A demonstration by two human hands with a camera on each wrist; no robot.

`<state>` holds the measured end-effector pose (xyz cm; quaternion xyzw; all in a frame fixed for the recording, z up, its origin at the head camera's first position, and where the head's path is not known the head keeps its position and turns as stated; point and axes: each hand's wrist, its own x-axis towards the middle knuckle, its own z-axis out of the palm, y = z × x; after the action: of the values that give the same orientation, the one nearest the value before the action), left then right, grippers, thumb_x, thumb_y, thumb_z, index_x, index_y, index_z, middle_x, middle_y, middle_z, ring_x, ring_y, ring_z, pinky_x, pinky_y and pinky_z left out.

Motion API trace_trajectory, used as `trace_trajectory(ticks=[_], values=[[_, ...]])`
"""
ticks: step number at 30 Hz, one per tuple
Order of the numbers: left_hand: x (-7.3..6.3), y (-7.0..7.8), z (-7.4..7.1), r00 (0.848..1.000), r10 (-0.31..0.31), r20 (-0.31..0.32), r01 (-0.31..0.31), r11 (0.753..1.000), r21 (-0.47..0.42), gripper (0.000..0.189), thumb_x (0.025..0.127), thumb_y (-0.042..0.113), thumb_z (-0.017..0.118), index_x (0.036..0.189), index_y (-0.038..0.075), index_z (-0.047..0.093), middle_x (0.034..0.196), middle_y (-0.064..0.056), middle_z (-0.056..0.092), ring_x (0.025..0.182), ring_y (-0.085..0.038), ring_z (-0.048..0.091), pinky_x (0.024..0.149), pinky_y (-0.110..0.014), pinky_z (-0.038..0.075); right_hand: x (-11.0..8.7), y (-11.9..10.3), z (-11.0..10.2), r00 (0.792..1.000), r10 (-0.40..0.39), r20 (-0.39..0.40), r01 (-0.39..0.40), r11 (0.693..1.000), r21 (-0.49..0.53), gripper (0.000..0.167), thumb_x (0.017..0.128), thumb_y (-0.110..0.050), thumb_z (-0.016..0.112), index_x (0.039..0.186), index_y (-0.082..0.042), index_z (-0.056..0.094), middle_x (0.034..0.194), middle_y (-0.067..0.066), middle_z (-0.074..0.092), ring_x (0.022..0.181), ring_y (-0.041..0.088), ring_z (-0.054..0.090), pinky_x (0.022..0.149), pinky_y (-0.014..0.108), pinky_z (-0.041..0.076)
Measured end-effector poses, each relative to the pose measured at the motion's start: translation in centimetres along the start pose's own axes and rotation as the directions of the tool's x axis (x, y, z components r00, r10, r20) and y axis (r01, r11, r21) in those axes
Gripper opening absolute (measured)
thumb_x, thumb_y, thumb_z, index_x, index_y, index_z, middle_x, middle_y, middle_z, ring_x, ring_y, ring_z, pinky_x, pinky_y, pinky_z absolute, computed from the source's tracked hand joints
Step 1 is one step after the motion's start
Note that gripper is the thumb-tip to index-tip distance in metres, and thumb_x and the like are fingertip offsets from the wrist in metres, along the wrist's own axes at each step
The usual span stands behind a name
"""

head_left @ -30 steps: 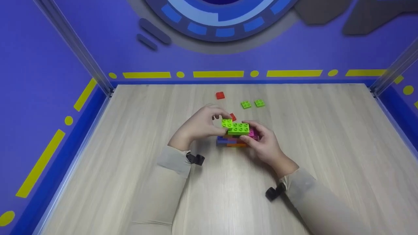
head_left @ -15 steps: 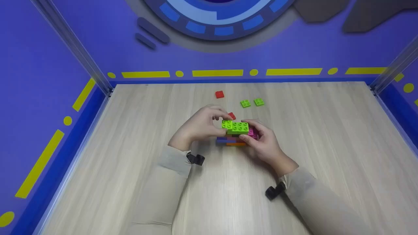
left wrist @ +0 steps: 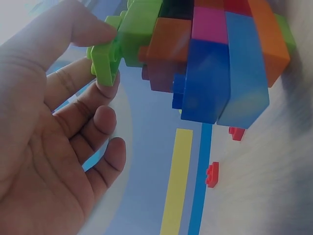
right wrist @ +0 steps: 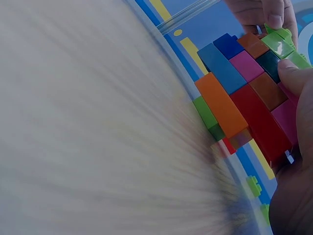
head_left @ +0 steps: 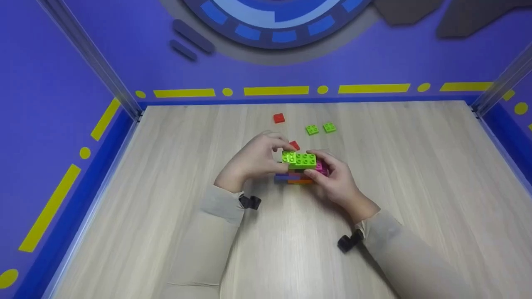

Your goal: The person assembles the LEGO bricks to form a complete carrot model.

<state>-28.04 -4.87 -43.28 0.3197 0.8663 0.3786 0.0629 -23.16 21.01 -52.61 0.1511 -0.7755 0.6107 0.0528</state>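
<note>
My left hand [head_left: 258,157] pinches a small lime-green brick [left wrist: 102,62] between thumb and index finger, its other fingers loosely bent. That brick overlaps the left end of a longer lime-green brick [head_left: 306,160], and in the left wrist view it sits tilted against it. The longer brick tops a stack of toy building bricks in layers: a blue brick [left wrist: 205,81], a light-blue brick [left wrist: 244,68], an orange brick [right wrist: 221,105], a red brick [right wrist: 260,122], plus brown, pink and dark green ones. My right hand [head_left: 340,179] grips the stack's right side, thumb in front; its fingers behind are mostly hidden.
Behind the stack, a red brick [head_left: 294,145] lies close to my left fingers, and another red brick [head_left: 279,118] lies farther back. Two flat green bricks [head_left: 312,129] lie to its right on the wooden table [head_left: 166,166]. Blue panels [head_left: 266,74] wall the back and sides.
The small lime-green brick has come down level with the longer green brick's end. Both hands keep their places. The head view has tilted slightly.
</note>
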Motion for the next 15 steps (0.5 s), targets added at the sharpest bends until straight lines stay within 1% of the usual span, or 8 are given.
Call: trace_trajectory(ticks=[4, 7, 10, 14, 15], values=[[-0.02, 0.08, -0.03, 0.999, -0.031, 0.007, 0.031, 0.999, 0.016, 0.039, 0.091, 0.016, 0.086, 0.130, 0.018, 0.086, 0.128, 0.003, 0.079, 0.128, -0.026, 0.064, 0.112, -0.045, 0.055, 0.07, -0.02, -0.05, 1.000, -0.006, 0.009, 0.006, 1.000, 0.000, 0.056, 0.102, -0.004, 0.083, 0.153, 0.005, 0.064, 0.152, 0.018, 0.068, 0.129, 0.009, 0.068, 0.109, 0.015, 0.057], [-0.02, -0.01, -0.04, 0.999, -0.042, 0.013, 0.042, 0.999, 0.015, 0.039, 0.091, 0.017, 0.086, 0.131, 0.019, 0.086, 0.129, 0.004, 0.079, 0.126, -0.026, 0.064, 0.110, -0.045, 0.056, 0.09, -0.07, -0.04, 1.000, -0.006, 0.012, 0.006, 1.000, -0.006, 0.055, 0.102, -0.005, 0.083, 0.153, 0.004, 0.064, 0.152, 0.017, 0.069, 0.127, 0.009, 0.069, 0.108, 0.014, 0.057], [0.03, -0.18, -0.01, 0.999, -0.039, 0.019, 0.039, 0.999, 0.006, 0.039, 0.091, 0.016, 0.085, 0.130, 0.019, 0.086, 0.129, 0.003, 0.079, 0.125, -0.032, 0.065, 0.106, -0.045, 0.056, 0.08, -0.03, -0.04, 1.000, -0.009, 0.011, 0.009, 1.000, -0.010, 0.055, 0.102, -0.005, 0.083, 0.153, 0.004, 0.065, 0.151, 0.017, 0.069, 0.126, 0.010, 0.069, 0.107, 0.014, 0.057], [0.20, -0.53, 0.09, 0.999, -0.028, 0.032, 0.029, 0.999, -0.029, 0.039, 0.090, 0.015, 0.083, 0.129, 0.016, 0.085, 0.126, 0.001, 0.078, 0.121, -0.035, 0.065, 0.102, -0.043, 0.053, 0.07, 0.07, -0.01, 1.000, -0.012, 0.007, 0.012, 1.000, -0.006, 0.055, 0.102, -0.004, 0.083, 0.152, 0.005, 0.065, 0.151, 0.018, 0.068, 0.126, 0.011, 0.069, 0.107, 0.015, 0.058], [0.25, -0.63, 0.13, 0.999, -0.024, 0.036, 0.026, 0.999, -0.038, 0.039, 0.090, 0.015, 0.083, 0.128, 0.016, 0.084, 0.125, 0.001, 0.078, 0.120, -0.035, 0.064, 0.101, -0.042, 0.052, 0.07, 0.10, 0.01, 1.000, -0.011, 0.006, 0.011, 1.000, -0.005, 0.055, 0.101, -0.004, 0.083, 0.152, 0.005, 0.065, 0.151, 0.018, 0.068, 0.126, 0.011, 0.069, 0.107, 0.015, 0.058]])
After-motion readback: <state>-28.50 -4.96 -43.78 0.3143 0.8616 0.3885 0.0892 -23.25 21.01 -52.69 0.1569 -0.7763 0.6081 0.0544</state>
